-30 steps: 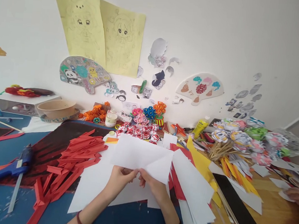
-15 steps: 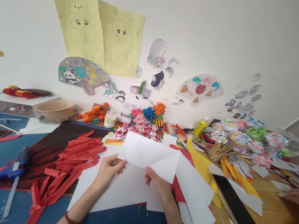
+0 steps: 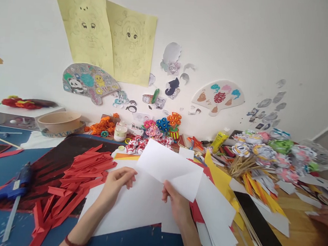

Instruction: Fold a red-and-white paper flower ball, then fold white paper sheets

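A white sheet of paper (image 3: 167, 167) is pinched at its lower edge between the thumb and fingers of my right hand (image 3: 175, 201). The sheet is tilted, its right end lower than its left. Just below its left corner is my left hand (image 3: 120, 180), fingers loosely curled, apart from the sheet and holding nothing. Beneath both hands lies a larger white paper (image 3: 135, 209) on the blue table. Folded red paper strips (image 3: 83, 173) are heaped to the left of my left hand. More white sheets (image 3: 216, 213) lie to the right of my right hand.
A blue glue gun (image 3: 15, 188) rests at far left. Behind are a bowl (image 3: 60, 120), small beaded flowers (image 3: 162, 126) and a yellow bottle (image 3: 219, 140). On the right lie paper flowers on sticks (image 3: 254, 151), a black phone (image 3: 258, 223) and another person's hand (image 3: 327, 218).
My left hand has let go of the sheet's left corner. The sheet, in my right hand, has shifted slightly right and tilted more, its left end rising.
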A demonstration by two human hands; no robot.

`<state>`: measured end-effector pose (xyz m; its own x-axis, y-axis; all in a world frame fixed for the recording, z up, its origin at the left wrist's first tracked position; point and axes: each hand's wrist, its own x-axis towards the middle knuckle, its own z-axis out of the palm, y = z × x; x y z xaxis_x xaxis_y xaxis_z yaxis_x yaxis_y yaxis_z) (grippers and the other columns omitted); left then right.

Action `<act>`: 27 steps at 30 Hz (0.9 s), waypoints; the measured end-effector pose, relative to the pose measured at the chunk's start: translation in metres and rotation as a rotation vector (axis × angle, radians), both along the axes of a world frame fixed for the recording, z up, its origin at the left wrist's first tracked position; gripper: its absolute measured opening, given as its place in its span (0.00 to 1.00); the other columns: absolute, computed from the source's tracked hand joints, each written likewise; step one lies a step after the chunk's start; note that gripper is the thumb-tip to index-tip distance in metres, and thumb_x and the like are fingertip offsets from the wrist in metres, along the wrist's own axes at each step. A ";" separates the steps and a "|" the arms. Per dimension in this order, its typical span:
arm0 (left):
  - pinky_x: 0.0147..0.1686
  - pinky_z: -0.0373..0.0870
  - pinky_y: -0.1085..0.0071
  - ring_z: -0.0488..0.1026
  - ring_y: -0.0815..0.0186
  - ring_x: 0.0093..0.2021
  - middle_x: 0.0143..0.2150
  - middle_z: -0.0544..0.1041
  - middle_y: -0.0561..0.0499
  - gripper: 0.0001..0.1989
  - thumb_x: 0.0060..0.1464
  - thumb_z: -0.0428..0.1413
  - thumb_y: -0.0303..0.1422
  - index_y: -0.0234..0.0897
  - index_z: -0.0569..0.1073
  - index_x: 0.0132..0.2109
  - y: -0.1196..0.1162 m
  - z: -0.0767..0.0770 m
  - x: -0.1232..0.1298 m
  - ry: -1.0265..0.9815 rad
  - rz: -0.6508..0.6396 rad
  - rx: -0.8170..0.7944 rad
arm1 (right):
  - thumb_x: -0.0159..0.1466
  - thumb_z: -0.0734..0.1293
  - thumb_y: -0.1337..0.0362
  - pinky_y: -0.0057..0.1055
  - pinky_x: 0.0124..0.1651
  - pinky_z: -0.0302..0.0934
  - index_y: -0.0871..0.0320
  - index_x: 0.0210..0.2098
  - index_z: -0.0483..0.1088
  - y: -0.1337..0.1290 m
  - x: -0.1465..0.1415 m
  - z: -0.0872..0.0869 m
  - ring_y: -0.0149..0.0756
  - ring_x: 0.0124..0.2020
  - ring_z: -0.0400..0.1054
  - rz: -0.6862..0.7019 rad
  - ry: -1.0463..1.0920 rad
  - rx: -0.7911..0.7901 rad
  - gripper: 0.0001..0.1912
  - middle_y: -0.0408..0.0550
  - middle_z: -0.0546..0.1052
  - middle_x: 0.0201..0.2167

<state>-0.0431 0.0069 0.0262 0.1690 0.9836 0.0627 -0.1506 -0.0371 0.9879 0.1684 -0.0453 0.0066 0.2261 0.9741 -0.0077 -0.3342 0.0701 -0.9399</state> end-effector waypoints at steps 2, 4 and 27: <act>0.26 0.65 0.74 0.68 0.68 0.27 0.29 0.75 0.48 0.14 0.52 0.59 0.41 0.33 0.77 0.38 -0.008 0.001 0.012 0.001 -0.218 -0.054 | 0.53 0.74 0.55 0.29 0.23 0.57 0.60 0.21 0.73 -0.002 -0.004 0.002 0.30 0.19 0.62 0.029 0.038 -0.018 0.15 0.43 0.70 0.18; 0.27 0.65 0.73 0.69 0.66 0.28 0.30 0.76 0.48 0.16 0.52 0.59 0.43 0.33 0.78 0.38 -0.014 0.001 0.021 0.024 -0.315 -0.062 | 0.53 0.74 0.54 0.29 0.23 0.57 0.60 0.21 0.73 -0.003 -0.007 0.002 0.31 0.19 0.63 0.093 0.048 -0.030 0.15 0.43 0.70 0.18; 0.24 0.59 0.73 0.61 0.72 0.19 0.15 0.66 0.54 0.21 0.49 0.60 0.45 0.32 0.73 0.20 -0.014 0.001 0.018 0.209 -0.036 -0.088 | 0.54 0.70 0.53 0.30 0.25 0.63 0.62 0.22 0.74 0.002 -0.004 -0.008 0.33 0.19 0.66 0.062 -0.378 -0.140 0.16 0.47 0.74 0.18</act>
